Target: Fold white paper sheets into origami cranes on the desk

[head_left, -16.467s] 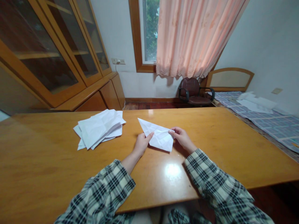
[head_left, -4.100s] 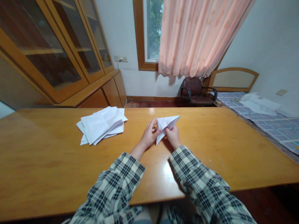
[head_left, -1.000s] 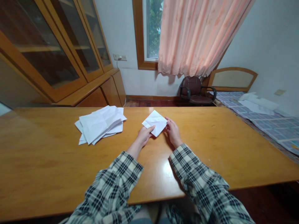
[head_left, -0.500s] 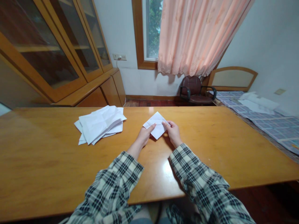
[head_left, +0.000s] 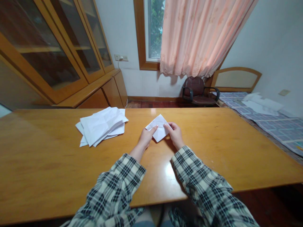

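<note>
A small folded white paper (head_left: 159, 127), diamond-shaped, lies near the middle of the wooden table (head_left: 213, 148). My left hand (head_left: 147, 137) pinches its left side, thumb and fingers closed on the edge. Pinching the right side is my right hand (head_left: 174, 134), with the fingertips curled over the top layer. Both arms wear plaid sleeves. To the left, apart from both hands, a loose pile of creased white sheets (head_left: 101, 126) rests on the table.
A glass-door wooden cabinet (head_left: 52, 53) stands behind the table on the left. Beyond the far edge are a window with a pink curtain (head_left: 201, 34), a dark office chair (head_left: 197, 93), and a bed (head_left: 267, 116) on the right.
The folded paper has turned slightly and sits a little more upright as a diamond. My right fingers have slid inward onto its right side. The paper pile has not moved.
</note>
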Tool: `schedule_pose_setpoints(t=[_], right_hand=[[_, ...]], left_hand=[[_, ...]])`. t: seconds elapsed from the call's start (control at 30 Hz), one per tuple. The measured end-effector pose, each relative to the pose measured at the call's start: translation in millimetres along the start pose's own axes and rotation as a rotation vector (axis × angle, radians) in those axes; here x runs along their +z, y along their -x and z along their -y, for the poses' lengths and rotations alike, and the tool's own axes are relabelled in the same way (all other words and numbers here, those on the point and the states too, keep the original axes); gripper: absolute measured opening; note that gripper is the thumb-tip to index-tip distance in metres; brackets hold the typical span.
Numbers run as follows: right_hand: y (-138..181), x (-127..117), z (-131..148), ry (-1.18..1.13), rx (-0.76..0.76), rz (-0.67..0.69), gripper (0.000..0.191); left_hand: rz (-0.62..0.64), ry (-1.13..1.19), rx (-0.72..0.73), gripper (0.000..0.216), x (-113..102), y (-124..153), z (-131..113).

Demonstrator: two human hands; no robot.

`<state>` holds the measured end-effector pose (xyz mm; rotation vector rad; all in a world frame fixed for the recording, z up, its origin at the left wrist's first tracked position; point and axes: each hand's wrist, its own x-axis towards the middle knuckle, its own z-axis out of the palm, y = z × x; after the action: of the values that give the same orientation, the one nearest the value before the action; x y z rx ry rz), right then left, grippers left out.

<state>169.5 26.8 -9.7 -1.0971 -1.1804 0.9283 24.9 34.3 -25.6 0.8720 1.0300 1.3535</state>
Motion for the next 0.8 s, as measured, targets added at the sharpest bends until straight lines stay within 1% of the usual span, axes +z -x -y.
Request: schedule_pose_setpoints(t=[0.23, 0.37, 0.53, 0.8], right_hand=[[0, 0, 0, -0.047, 0.022, -0.029, 0.033], [0, 1, 1, -0.021, 0.01, -0.05, 0.034], [0, 0, 2, -0.008, 0.006, -0.069, 0.033], [0, 0, 0, 0.01, 0.015, -0.044, 0.032]], left_hand=[[0.045, -0.127, 0.004, 0.04, 1, 6, -2], [0.056, -0.13, -0.005, 0.039, 1, 7, -4], [0.098, -0.112, 0.011, 0.042, 0, 6, -5], [0.053, -0.056, 0.065, 0.049, 2, 8, -11]])
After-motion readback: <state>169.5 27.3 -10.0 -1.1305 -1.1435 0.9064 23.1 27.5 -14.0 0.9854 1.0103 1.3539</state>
